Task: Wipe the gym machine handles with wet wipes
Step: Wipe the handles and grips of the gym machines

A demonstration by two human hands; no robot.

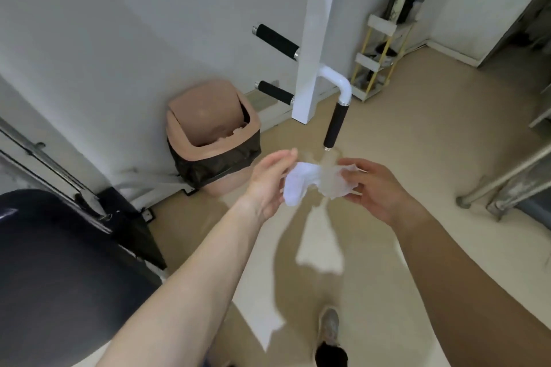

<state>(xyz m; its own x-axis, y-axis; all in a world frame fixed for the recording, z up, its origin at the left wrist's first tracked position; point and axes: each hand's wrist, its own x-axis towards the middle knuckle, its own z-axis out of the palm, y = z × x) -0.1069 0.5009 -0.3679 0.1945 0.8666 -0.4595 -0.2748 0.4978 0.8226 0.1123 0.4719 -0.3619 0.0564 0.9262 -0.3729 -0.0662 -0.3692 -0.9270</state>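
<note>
Floor (417, 158) in pale beige runs under you and out to the white walls. At your lower left sits a broad dark padded seat (59, 277). Ahead of you a white upright post (316, 39) rises out of the top of the view. Left of its foot, against the wall, stands a tan bin (208, 128) with a dark liner and a tilted swing lid. Right of the post, further back, a small tiered rack (378, 59) holds dark items.

Three black-padded handles come off the post. The upper handle (275, 41) and the lower handle (275, 92) stick out to its left, one above the other. The hanging handle (336, 125) drops from a white bent tube on its right, and its tip ends just above your hands.

Your left hand (268, 185) has its fingers fairly straight, and the bunched end of the wet wipe (316, 183) lies against its palm. You cannot tell whether the thumb pins it. Your right hand (378, 191) pinches the thinner, spread end between thumb and fingers. The wipe spans the gap between both hands, in the air below the hanging handle and apart from it. One shoe (329, 328) shows on the floor beneath your arms
</note>
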